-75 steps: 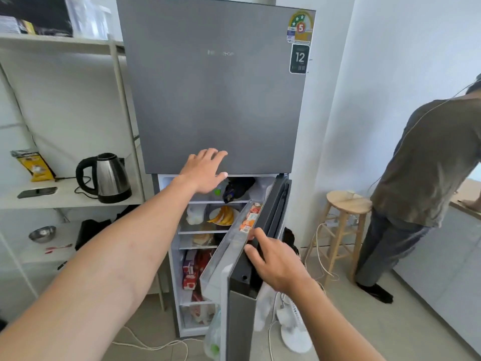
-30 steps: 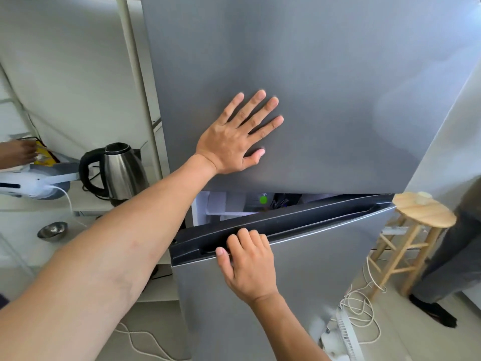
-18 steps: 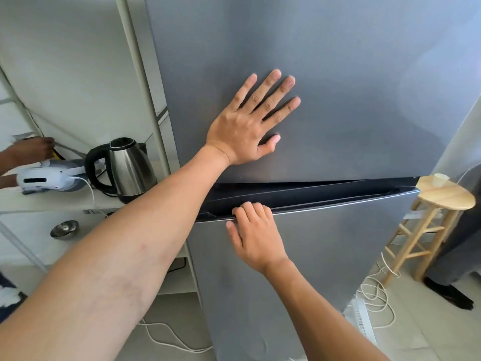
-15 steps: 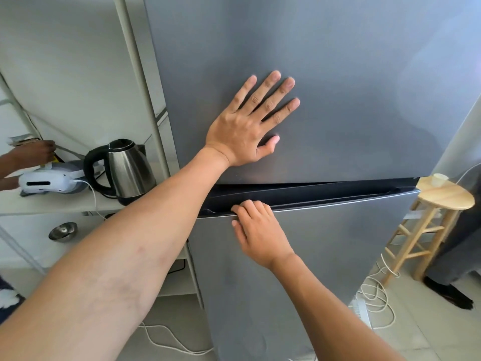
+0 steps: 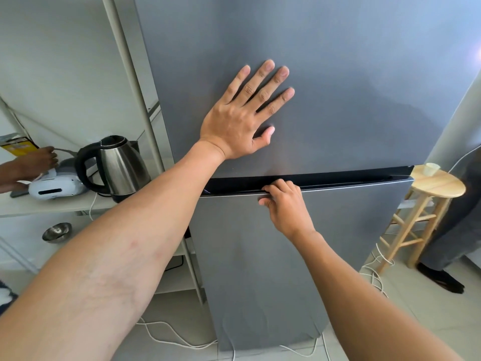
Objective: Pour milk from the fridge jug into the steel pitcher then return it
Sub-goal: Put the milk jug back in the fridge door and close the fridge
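Fridge [image 5: 325,61]: two-door upright unit, matte grey metallic finish, standing on the pale tiled floor [image 5: 421,321], its left flank just beside the white post of a shelf rack [image 5: 130,74]. Upper door [image 5: 364,100]: closed, face plain and unmarked in the part seen. Lower door [image 5: 260,269]: face in line with the upper door, interior fully hidden; whether the seal is fully seated cannot be told. Handle recess [image 5: 351,178]: a black strip running the full width between the two doors, edged below by a thin bright trim line along the lower door's top edge, slightly wider toward the left end.
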Motion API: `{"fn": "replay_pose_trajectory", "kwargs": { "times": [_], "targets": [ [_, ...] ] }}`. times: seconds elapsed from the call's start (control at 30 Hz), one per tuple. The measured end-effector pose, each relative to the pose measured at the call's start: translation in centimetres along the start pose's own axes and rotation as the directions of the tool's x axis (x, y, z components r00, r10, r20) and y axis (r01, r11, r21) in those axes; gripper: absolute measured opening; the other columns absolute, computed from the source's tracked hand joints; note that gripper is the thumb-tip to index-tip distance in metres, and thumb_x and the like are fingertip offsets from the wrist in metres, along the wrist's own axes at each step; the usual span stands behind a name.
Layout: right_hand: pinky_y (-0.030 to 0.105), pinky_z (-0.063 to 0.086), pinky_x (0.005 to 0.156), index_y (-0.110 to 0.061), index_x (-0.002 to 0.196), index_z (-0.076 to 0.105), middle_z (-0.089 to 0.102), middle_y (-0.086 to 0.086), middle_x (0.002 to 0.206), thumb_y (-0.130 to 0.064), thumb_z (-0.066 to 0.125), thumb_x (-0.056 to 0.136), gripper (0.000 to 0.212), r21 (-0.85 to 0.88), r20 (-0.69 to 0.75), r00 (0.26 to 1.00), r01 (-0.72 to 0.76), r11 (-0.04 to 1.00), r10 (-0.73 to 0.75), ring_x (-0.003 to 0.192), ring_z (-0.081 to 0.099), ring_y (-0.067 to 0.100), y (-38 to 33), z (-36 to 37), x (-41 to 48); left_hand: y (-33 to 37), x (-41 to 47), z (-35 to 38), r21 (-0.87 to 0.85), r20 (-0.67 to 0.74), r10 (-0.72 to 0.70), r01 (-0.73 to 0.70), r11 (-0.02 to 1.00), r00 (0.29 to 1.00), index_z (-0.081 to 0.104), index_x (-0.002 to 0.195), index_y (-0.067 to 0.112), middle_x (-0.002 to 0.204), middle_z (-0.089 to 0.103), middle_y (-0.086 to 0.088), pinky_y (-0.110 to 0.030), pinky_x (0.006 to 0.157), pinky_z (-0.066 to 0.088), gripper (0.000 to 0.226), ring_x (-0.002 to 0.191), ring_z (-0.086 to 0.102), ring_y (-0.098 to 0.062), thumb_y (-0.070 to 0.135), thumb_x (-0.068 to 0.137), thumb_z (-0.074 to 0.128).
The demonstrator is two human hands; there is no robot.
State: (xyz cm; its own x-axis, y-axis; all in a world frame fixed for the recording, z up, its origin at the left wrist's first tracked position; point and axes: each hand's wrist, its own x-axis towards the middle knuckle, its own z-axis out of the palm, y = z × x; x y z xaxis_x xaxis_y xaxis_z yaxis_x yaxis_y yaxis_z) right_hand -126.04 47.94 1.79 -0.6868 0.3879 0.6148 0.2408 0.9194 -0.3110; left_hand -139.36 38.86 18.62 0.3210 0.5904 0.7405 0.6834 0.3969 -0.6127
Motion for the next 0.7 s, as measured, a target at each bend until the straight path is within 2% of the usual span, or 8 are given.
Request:
{"fn": "replay_pose_trajectory", "kwargs": {
  "times": [0.3,0.7],
  "targets": [
    [0.035,0.036,0.083,-0.008,0.1,0.07,0.062,0.007,0.094,-0.013,0.07,0.086,0.016,-0.004,-0.029,0.999,-0.027,1.0,0.027,0.084,0.051,0.031,-0.03,0.76,0.34,0.02,0.01,-0.07,0.001,-0.003,-0.016,0.016,1.0,1.0,0.038,0.152,0.023,0.157,0.037,-0.008,-0.051,0.12,0.026,0.063,0.146,0.034,-0.033,0.041,0.092,0.043],
    [0.039,0.041,0.079,-0.008,0.097,0.07,0.059,0.01,0.09,-0.013,0.071,0.085,0.014,-0.03,-0.039,0.999,-0.024,0.999,0.023,0.083,0.052,0.033,-0.17,0.81,0.65,0.06,-0.09,0.1,0.008,-0.005,-0.029,0.029,1.0,1.0,0.039,0.152,0.024,0.157,0.039,-0.007,-0.051,0.12,0.026,0.063,0.145,0.035,-0.033,0.041,0.092,0.043]
  ]
}}
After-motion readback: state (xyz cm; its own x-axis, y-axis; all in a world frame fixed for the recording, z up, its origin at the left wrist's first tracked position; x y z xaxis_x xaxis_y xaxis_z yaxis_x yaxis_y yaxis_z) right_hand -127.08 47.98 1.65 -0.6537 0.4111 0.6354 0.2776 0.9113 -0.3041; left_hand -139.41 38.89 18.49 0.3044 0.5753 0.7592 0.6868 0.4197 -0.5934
